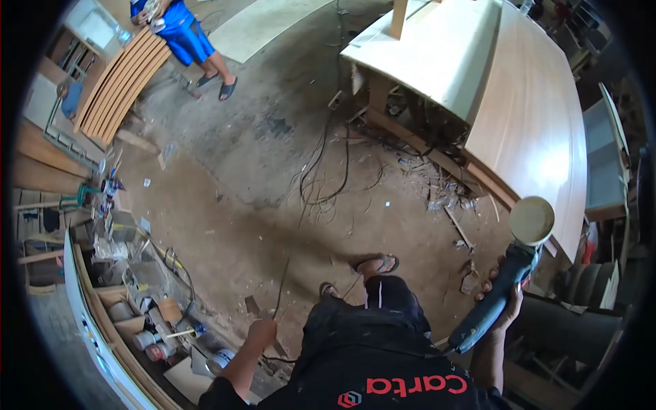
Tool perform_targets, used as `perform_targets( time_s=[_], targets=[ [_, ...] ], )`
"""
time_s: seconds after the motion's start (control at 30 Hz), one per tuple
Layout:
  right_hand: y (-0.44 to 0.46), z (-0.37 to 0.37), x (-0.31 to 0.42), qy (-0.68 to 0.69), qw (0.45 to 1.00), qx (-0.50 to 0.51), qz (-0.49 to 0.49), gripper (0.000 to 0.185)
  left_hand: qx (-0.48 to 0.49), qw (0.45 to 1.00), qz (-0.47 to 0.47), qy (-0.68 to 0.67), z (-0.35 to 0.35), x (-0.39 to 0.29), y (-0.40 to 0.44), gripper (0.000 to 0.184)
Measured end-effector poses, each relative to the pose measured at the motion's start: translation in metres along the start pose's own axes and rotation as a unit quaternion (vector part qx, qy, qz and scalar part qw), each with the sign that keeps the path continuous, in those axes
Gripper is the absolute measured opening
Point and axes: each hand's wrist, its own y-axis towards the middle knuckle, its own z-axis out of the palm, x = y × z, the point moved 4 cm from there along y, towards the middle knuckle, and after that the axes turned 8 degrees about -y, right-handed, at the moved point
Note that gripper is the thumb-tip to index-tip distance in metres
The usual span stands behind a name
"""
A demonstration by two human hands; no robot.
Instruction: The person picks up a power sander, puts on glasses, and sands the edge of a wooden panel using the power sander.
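Note:
My right hand is wrapped round the body of a blue-green angle grinder. A round, pale sanding disc sits on the grinder's head, close to the near end of a curved wood panel. Low at the left, my left hand is closed in a fist on a dark power cord. From this fist the cord runs up across the floor, and another stretch passes below toward my body. My fingers on the left are partly hidden.
A workbench with a white board stands at the upper right. Cables lie loose on the dusty floor. Stacked curved wood strips stand near a person in blue shorts. An open drawer unit holds cans and tools.

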Motion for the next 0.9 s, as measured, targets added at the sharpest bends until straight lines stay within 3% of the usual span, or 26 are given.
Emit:
perform_targets(
  time_s=[0.2, 0.37, 0.5, 0.53, 0.6, 0.63, 0.67, 0.7, 0.73, 0.8, 0.83, 0.9],
  targets=[
    [-0.041, 0.061, -0.071, 0.002, 0.995, 0.051, 0.081, 0.076, 0.159, 0.959, 0.006, -0.234, 0.127, 0.026, -0.173, 0.021],
    [-0.072, 0.082, -0.097, 0.005, 0.990, 0.092, 0.107, 0.071, 0.197, 0.886, -0.017, -0.419, 0.124, 0.044, -0.219, 0.021],
    [-0.087, 0.084, -0.090, 0.012, 0.995, 0.066, 0.076, 0.069, 0.152, 0.896, 0.039, -0.416, 0.062, 0.064, -0.119, 0.022],
    [-0.090, 0.079, -0.081, 0.013, 0.997, 0.050, 0.063, 0.069, 0.040, 0.895, 0.035, -0.442, 0.049, 0.071, -0.064, 0.020],
    [-0.100, 0.062, -0.054, 0.013, 1.000, 0.013, 0.025, 0.069, -0.112, 0.802, 0.026, -0.586, -0.051, 0.017, -0.005, 0.024],
    [-0.101, 0.055, -0.042, -0.009, 1.000, 0.000, -0.007, 0.068, -0.151, 0.769, 0.136, -0.607, -0.100, -0.022, 0.027, 0.027],
    [-0.101, 0.051, -0.033, -0.030, 0.999, -0.009, -0.033, 0.068, -0.178, 0.686, 0.229, -0.667, -0.133, -0.053, 0.075, 0.029],
    [-0.098, 0.046, -0.026, -0.050, 0.997, -0.016, -0.053, 0.067, -0.213, 0.773, 0.251, -0.542, -0.194, -0.106, 0.075, 0.027],
    [-0.094, 0.042, -0.017, -0.071, 0.995, -0.021, -0.072, 0.066, -0.275, 0.741, 0.362, -0.493, -0.232, -0.152, 0.097, 0.028],
    [-0.086, 0.031, 0.007, -0.096, 0.988, -0.052, -0.105, 0.064, -0.251, 0.649, 0.458, -0.553, -0.300, -0.252, 0.111, 0.028],
    [-0.084, 0.025, 0.022, -0.127, 0.981, -0.075, -0.127, 0.063, -0.249, 0.666, 0.504, -0.491, -0.322, -0.288, 0.135, 0.035],
    [-0.078, 0.006, 0.048, -0.188, 0.961, -0.120, -0.162, 0.059, -0.199, 0.881, 0.330, -0.273, -0.369, -0.359, 0.105, 0.051]
  ],
)
